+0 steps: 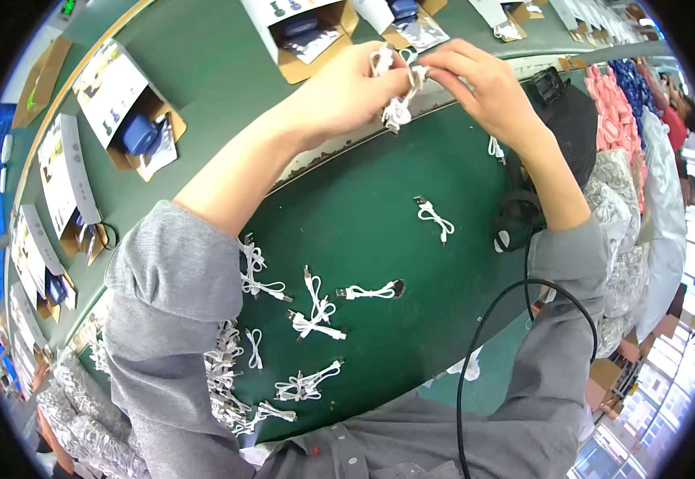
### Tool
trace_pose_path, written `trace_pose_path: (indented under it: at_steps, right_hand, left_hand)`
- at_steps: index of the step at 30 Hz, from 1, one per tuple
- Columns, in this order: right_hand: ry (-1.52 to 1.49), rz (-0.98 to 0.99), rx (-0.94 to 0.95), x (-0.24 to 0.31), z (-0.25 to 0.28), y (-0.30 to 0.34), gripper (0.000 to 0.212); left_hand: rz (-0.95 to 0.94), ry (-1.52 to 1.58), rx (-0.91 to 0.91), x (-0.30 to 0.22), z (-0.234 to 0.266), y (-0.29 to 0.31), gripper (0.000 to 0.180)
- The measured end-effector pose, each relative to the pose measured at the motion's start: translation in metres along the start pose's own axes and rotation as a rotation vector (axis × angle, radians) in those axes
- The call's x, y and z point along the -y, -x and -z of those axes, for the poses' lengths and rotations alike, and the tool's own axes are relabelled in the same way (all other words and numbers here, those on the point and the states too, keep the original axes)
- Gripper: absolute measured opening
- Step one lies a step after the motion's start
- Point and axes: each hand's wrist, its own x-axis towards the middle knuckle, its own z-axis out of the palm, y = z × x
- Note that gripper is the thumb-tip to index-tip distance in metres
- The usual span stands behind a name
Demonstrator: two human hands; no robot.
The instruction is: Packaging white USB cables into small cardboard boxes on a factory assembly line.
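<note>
Your left hand [361, 84] grips white cables [396, 116], partly hidden by its fingers; your right hand [481, 89] pinches their right side. Open boxes [269, 22], cut off above, stand beyond your left hand.

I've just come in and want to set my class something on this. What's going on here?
A person in grey sleeves holds a bunch of white USB cables in the left hand, while the right hand pinches at its near side. More tied cables lie scattered on the green table, with a denser pile by the left sleeve. Beyond stand open boxes with blue items inside.
</note>
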Motion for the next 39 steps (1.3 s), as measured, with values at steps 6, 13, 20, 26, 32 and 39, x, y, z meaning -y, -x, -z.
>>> trace_pose_path:
  at_steps: [6,13,20,26,32,39]
  right_hand:
    - [0.108,-0.434,-0.037,-0.045,-0.006,-0.008,0.025]
    - [0.543,-0.023,-0.397,-0.106,-0.029,-0.037,0.033]
    - [0.312,-0.400,-0.079,0.009,-0.058,-0.019,0.038]
    - [0.014,-0.634,-0.026,0.058,-0.037,-0.030,0.037]
    - [0.313,-0.353,-0.260,0.005,-0.062,-0.086,0.040]
    - [-0.711,-0.297,0.079,0.189,-0.091,-0.077,0.033]
  left_hand:
    - [0.180,0.031,-0.189,0.014,0.028,0.028,0.023]
    - [0.118,-0.110,-0.230,0.025,0.033,0.076,0.035]
    - [0.209,0.008,-0.199,0.021,0.072,0.134,0.033]
    - [0.244,0.022,-0.277,0.007,0.096,0.194,0.032]
    - [0.145,0.181,-0.310,0.010,0.102,0.197,0.038]
    - [0.017,0.249,-0.409,0.028,0.105,0.203,0.033]
